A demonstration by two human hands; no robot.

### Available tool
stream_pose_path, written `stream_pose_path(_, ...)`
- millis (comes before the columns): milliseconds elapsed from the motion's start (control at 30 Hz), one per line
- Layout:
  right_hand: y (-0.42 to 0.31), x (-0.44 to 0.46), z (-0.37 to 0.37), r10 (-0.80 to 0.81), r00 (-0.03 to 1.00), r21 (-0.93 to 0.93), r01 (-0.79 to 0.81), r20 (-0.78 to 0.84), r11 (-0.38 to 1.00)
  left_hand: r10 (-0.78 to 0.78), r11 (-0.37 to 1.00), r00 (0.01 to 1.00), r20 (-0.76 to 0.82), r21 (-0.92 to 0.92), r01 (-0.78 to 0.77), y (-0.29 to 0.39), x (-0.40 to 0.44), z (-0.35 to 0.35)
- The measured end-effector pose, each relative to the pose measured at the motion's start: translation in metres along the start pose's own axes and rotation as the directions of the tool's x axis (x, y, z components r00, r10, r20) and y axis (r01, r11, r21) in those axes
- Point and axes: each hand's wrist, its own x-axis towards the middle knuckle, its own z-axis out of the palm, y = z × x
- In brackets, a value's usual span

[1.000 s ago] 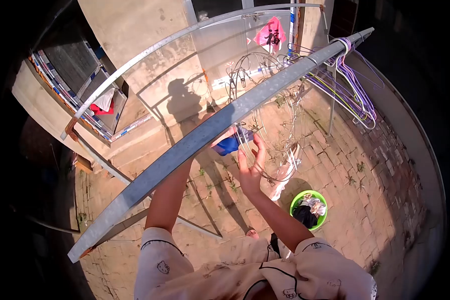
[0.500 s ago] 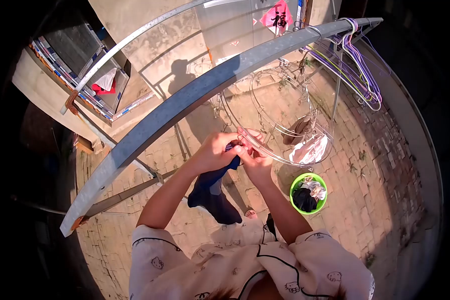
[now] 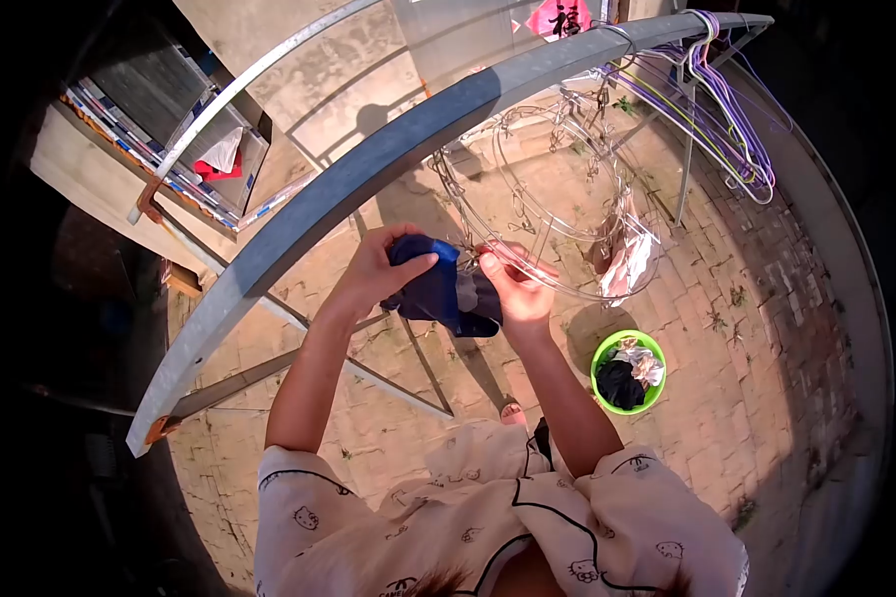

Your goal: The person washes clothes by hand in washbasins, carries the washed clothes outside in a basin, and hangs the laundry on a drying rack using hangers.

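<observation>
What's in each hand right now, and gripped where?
Left hand: dark blue cloth, by its upper part. Right hand: at the rim of the wire hanger; grip unclear.

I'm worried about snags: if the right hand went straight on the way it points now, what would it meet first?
Most likely the round wire hanger: its near rim appears right at the right hand's fingers, though depth is hard to judge from one view.
</observation>
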Motion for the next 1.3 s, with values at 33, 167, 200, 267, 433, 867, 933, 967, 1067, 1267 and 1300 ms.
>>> stream_pose_path(33, 0.002, 0.001, 0.002, 0.040, 0.999, 0.066, -0.038, -0.026, 0.997, 0.034, 0.998, 0.998, -0.045, -0.049, -0.036, -0.002, 0.001, 0.000)
stream_pose_path(167, 0.007, 0.002, 0.005, 0.159, 0.986, 0.237, -0.142, -0.053, 0.961, 0.137, 0.973, 0.983, -0.121, -0.168, -0.156, -0.005, -0.002, -0.001)
stream_pose_path(200, 0.007, 0.002, 0.007, 0.168, 0.985, 0.265, -0.152, -0.038, 0.952, 0.160, 0.961, 0.980, -0.119, -0.209, -0.182, -0.008, -0.003, -0.005)
stream_pose_path(267, 0.008, 0.004, 0.010, 0.150, 0.987, 0.308, -0.128, -0.049, 0.943, 0.199, 0.949, 0.973, -0.117, -0.223, -0.221, -0.011, -0.006, -0.013)
stream_pose_path(433, 0.004, 0.003, 0.022, 0.234, 0.972, 0.387, -0.216, 0.000, 0.896, 0.284, 0.911, 0.947, -0.147, -0.267, -0.315, 0.009, -0.018, -0.014)
stream_pose_path(867, 0.021, 0.017, 0.005, 0.192, 0.966, 0.229, -0.229, 0.173, 0.946, 0.429, 0.821, 0.880, -0.206, -0.317, -0.475, 0.036, -0.002, -0.011)
stream_pose_path(933, 0.018, 0.016, 0.000, 0.229, 0.955, 0.228, -0.269, 0.187, 0.936, 0.492, 0.773, 0.852, -0.180, -0.361, -0.523, 0.038, 0.004, -0.014)
stream_pose_path(967, 0.018, 0.016, -0.003, 0.217, 0.955, 0.208, -0.258, 0.200, 0.943, 0.514, 0.772, 0.839, -0.179, -0.331, -0.543, 0.042, 0.005, -0.010)
stream_pose_path(1067, 0.018, 0.012, -0.012, 0.173, 0.961, 0.093, -0.197, 0.216, 0.976, 0.385, 0.821, 0.908, -0.162, -0.389, -0.418, 0.037, -0.002, -0.005)
stream_pose_path(1267, 0.006, -0.020, -0.026, 0.022, 0.987, -0.428, 0.048, 0.158, 0.902, 0.091, 0.801, 0.958, -0.273, -0.552, -0.233, -0.019, 0.002, -0.014)
stream_pose_path(1300, -0.005, -0.023, -0.026, 0.058, 0.973, -0.562, 0.080, 0.223, 0.823, 0.080, 0.763, 0.960, -0.269, -0.603, -0.233, -0.025, 0.008, -0.016)
